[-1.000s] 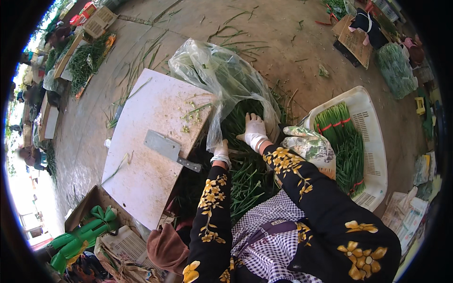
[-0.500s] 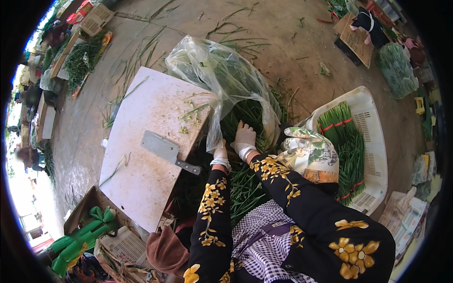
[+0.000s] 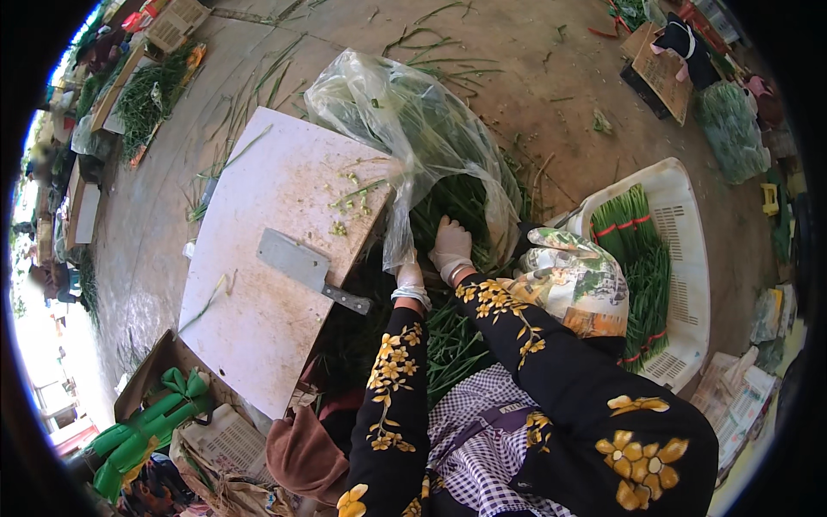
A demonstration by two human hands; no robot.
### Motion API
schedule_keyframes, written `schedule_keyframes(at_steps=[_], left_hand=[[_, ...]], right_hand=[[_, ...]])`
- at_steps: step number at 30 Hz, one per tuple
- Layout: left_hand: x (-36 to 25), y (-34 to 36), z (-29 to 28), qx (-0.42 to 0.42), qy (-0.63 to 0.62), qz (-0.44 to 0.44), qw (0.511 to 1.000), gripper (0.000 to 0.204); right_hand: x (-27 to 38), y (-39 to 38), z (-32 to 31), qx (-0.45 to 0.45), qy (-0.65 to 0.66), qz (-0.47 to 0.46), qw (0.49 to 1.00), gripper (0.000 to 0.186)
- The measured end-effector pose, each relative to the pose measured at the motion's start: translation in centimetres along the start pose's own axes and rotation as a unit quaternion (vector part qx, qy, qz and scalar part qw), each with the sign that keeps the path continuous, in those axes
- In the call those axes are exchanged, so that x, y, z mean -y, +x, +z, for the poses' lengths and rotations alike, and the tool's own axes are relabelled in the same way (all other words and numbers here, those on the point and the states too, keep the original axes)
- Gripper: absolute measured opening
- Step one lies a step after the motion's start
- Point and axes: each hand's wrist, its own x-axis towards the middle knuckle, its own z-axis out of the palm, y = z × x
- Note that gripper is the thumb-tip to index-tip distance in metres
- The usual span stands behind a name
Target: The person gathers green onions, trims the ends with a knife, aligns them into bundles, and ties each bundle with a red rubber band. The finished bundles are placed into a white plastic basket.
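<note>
A large clear plastic bag (image 3: 349, 86) full of long green chives lies in front of me, its mouth toward me. At the left edge of that mouth, my left hand (image 3: 411, 281), in a thin pale glove, is closed on the plastic; its fingertips are mostly hidden. My right hand (image 3: 450, 248), gloved too, reaches into the mouth with its fingers curled over the chives (image 3: 459, 200). More loose chives (image 3: 455, 349) lie below my hands by my lap. To the left, a cleaver (image 3: 293, 257) rests on a stained white board (image 3: 258, 194), its dark handle past the edge.
On the right, a white plastic crate (image 3: 689, 284) holds chive bundles (image 3: 644, 276) tied with red bands. A printed sack (image 3: 573, 280) leans against it. Green ties (image 3: 159, 422) fill a box at lower left. Loose stalks are scattered over the floor (image 3: 534, 95).
Both hands stay at the bag's mouth, with only slight shifts. The view has moved a little; the bag and cleaver otherwise look the same.
</note>
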Motion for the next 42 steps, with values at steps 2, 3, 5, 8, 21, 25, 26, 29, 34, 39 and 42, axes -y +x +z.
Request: schedule_keyframes(at_steps=[2,3,5,8,21,25,26,29,34,39,42], left_hand=[[-0.4,-0.2,0.5,-0.01,-0.011,-0.02,1.0,0.045],[-0.6,-0.1,0.8,-0.012,-0.012,-0.028,0.999,0.044],[-0.1,0.6,1.1,-0.014,-0.008,-0.034,0.999,0.042],[3.6,6.6,-2.9,-0.004,-0.005,0.011,1.0,0.052],[3.3,0.6,-2.0,0.04,0.003,0.033,0.999,0.052],[3.8,-0.2,-1.4,0.102,0.28,0.083,0.951,0.045],[5.2,-0.1,-1.8,0.121,0.387,0.177,0.897,0.041],[4.8,-4.6,-0.3,0.115,0.588,0.238,0.764,0.047],[3.4,-1.2,-0.3,0.241,0.493,0.177,0.817,0.056],[-1.0,-3.1,2.9,0.155,0.018,-0.035,0.987,0.085],[-1.8,-2.4,3.3,0.179,-0.141,-0.156,0.961,0.097]], right_hand=[[0.4,-0.6,-0.1,-0.029,-0.01,-0.004,1.0,0.057],[0.5,-0.7,0.2,-0.039,-0.017,-0.006,0.999,0.055],[0.4,-0.3,1.3,-0.039,-0.019,-0.004,0.999,0.059],[0.2,1.1,2.9,0.007,0.021,-0.001,1.0,0.071],[-1.3,5.2,-7.7,0.274,0.134,0.069,0.95,0.086],[-2.1,8.2,-8.1,0.301,0.132,0.029,0.944,0.081],[-2.4,8.7,-8.1,0.303,0.151,0.01,0.941,0.076],[-4.4,11.0,-6.7,0.328,0.146,-0.043,0.932,0.074],[-4.2,11.5,-8.5,0.353,0.197,-0.125,0.906,0.057],[-4.6,11.8,-10.3,0.385,0.188,-0.106,0.897,0.067],[-4.1,11.7,-11.8,0.42,0.187,-0.112,0.881,0.077]])
